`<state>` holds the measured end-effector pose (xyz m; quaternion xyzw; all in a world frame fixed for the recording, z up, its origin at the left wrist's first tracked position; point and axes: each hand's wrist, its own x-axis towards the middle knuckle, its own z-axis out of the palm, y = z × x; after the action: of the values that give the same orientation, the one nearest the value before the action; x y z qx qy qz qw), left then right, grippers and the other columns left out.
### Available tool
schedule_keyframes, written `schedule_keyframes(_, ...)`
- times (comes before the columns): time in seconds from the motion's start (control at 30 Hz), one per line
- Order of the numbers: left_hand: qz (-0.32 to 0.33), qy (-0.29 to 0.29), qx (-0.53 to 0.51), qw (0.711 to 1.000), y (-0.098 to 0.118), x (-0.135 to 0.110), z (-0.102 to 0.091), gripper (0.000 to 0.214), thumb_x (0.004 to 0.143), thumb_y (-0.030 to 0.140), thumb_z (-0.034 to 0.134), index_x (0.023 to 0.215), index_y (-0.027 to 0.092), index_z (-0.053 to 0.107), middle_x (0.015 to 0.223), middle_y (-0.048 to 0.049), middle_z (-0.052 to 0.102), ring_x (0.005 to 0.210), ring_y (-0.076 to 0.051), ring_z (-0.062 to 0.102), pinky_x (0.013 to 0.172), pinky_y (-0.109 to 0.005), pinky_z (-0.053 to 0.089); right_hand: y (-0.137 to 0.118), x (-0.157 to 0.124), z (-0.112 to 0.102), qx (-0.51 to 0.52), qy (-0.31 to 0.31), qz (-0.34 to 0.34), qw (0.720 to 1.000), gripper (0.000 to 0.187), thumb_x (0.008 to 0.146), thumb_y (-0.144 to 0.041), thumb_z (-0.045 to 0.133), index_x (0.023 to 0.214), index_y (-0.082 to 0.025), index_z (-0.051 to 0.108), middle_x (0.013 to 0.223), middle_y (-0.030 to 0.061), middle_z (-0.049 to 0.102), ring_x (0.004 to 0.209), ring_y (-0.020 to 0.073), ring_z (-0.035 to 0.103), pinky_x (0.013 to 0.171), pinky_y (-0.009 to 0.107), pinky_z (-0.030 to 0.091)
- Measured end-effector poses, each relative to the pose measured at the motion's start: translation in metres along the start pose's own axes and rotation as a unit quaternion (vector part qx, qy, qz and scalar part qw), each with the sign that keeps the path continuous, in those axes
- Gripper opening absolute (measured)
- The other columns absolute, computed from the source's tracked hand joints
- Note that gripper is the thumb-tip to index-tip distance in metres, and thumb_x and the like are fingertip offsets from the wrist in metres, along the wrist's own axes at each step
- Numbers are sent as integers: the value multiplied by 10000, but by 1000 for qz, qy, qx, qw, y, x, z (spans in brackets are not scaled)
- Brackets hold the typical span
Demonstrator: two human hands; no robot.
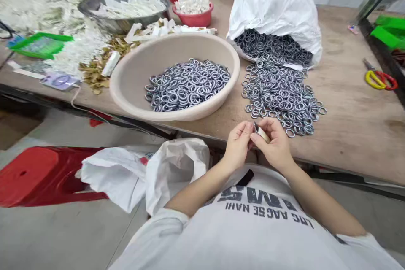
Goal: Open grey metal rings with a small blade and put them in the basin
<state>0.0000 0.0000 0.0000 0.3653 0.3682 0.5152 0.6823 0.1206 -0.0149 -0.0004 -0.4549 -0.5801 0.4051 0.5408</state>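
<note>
My left hand [238,143] and my right hand [276,143] meet just over the table's front edge, fingers pinched together. Between them they hold a small metal ring with a pale strip [261,132] on it. Right behind my hands lies a loose heap of metal rings [280,93], spilled from a white sack [275,6]. A beige basin [133,76] to the left holds more rings [188,84].
A wooden table [354,105] carries a steel bowl [91,6] of white strips, a red bowl [194,19] of white pieces, a green tray [39,44] and yellow-red scissors [379,79]. A white plastic bag [142,173] and a red stool [38,175] stand on the floor at left.
</note>
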Motion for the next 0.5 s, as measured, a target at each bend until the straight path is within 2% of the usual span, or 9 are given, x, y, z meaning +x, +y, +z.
schedule_keyframes(0.1, -45, -34, -13, 998, 2, -1, 1, 456, 848, 574, 642, 728, 169, 470, 610, 57, 412, 468, -40, 318, 412, -165, 236, -2, 11, -10, -16, 15, -6, 1000, 167, 925, -363, 626, 1023, -236, 582, 899, -8, 596, 771, 135, 565, 709, 269, 454)
schedule_keyframes(0.2, -72, -44, -42, 996, 5, -2, 1, 468, 853, 584, 626, 719, 172, 449, 609, 57, 424, 435, -34, 331, 400, -171, 224, -5, 12, -18, -119, 13, -42, 992, 208, 946, -417, 588, 1018, -222, 600, 845, -4, 614, 718, 135, 561, 666, 266, 421)
schedule_keyframes(0.27, -77, -29, -53, 995, 7, -2, 2, 466, 846, 580, 638, 720, 172, 448, 595, 61, 424, 415, -32, 342, 392, -171, 221, -8, 8, -20, -226, -17, -88, 970, 237, 947, -443, 580, 972, -208, 607, 776, -5, 609, 669, 134, 546, 623, 266, 377)
schedule_keyframes(0.37, -78, -4, -56, 995, 9, -2, 3, 455, 829, 576, 662, 744, 172, 471, 563, 70, 422, 397, -33, 345, 381, -168, 225, -11, 1, -21, -354, -53, -149, 922, 307, 977, -450, 521, 828, -193, 599, 710, 5, 595, 655, 137, 541, 603, 276, 326)
schedule_keyframes(0.5, -80, 0, -57, 995, 9, -1, 5, 454, 818, 574, 678, 753, 170, 482, 543, 77, 410, 392, -33, 346, 380, -164, 231, -12, 0, -20, -411, -53, -167, 895, 379, 1001, -448, 474, 741, -189, 569, 669, 5, 575, 631, 129, 522, 609, 276, 308)
